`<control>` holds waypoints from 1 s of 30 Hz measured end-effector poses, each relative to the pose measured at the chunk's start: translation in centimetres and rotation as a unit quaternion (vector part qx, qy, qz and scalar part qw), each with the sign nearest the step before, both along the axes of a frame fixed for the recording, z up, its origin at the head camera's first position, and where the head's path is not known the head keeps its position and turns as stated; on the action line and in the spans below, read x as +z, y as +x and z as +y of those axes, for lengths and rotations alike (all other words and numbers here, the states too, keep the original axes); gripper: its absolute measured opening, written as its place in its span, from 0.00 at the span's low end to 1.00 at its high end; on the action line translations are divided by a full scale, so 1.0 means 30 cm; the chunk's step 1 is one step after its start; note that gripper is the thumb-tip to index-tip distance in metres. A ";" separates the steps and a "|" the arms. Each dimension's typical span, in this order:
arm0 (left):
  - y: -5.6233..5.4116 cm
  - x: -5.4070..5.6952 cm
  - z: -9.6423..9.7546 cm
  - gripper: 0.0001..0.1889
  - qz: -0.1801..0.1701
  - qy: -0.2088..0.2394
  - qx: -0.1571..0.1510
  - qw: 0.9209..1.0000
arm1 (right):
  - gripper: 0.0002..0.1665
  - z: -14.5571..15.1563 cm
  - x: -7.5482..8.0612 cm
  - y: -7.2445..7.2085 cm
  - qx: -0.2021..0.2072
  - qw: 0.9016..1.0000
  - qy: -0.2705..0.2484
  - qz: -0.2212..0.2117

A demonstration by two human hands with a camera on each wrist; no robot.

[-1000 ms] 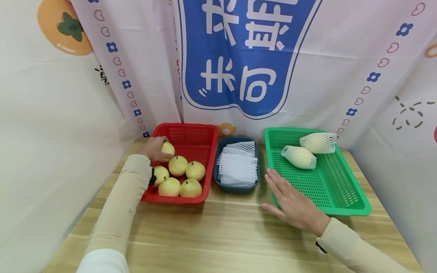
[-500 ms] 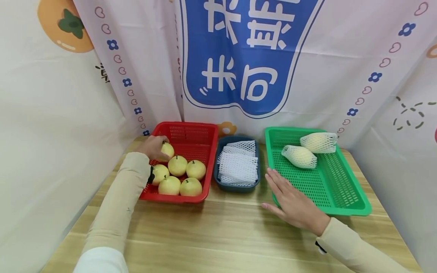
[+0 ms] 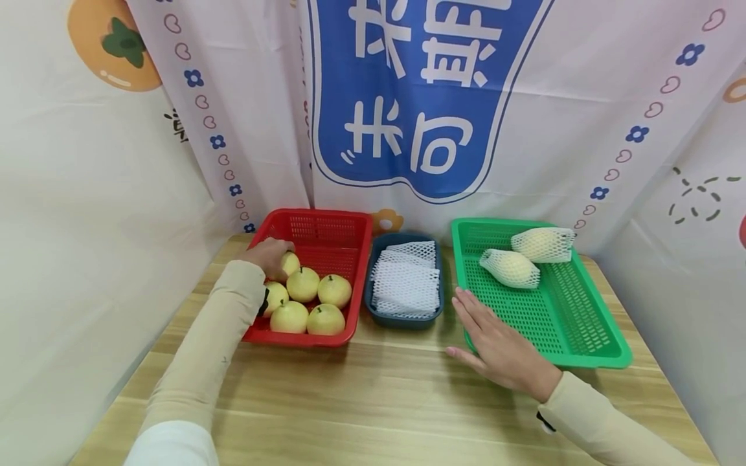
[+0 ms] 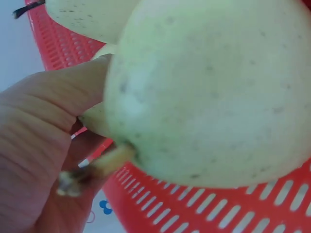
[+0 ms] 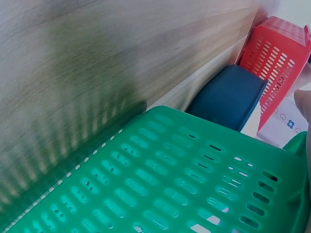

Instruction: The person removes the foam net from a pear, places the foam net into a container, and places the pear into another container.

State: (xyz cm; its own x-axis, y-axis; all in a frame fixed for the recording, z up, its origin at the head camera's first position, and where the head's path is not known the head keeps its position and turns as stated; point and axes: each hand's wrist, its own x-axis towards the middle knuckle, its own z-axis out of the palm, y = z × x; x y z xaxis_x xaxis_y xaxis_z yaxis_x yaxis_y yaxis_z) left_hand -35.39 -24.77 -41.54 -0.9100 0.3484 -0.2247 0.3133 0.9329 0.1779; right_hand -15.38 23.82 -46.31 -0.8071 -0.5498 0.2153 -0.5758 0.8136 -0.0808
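Note:
In the head view my left hand (image 3: 270,257) reaches into the red basket (image 3: 362,278) and curls its fingers around a yellow-green pear (image 3: 289,263). Several more pears (image 3: 302,284) lie in front of it and beside it. Up close in the left wrist view, a large speckled pear (image 4: 209,97) with a stem covers much of the hand (image 4: 34,126), so the full grip is hidden. My right hand (image 3: 504,349), fingers straight, lies at the near left corner of the green basket (image 3: 542,323) and holds nothing.
Between the baskets stands a dark blue tray (image 3: 402,322) of white foam net sleeves (image 3: 406,285). Two net-wrapped pears (image 3: 511,268) lie in the green basket. A wooden table (image 3: 373,401) carries everything, with a printed cloth (image 3: 250,129) behind.
My left hand has shifted slightly right and nearer over the pear, covering more of it. The right hand, tray and green basket stay as they were.

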 end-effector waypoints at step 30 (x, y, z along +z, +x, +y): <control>0.450 0.231 0.272 0.45 0.094 0.041 -0.121 0.987 | 0.55 0.001 -0.008 -0.003 0.000 1.000 0.006 0.008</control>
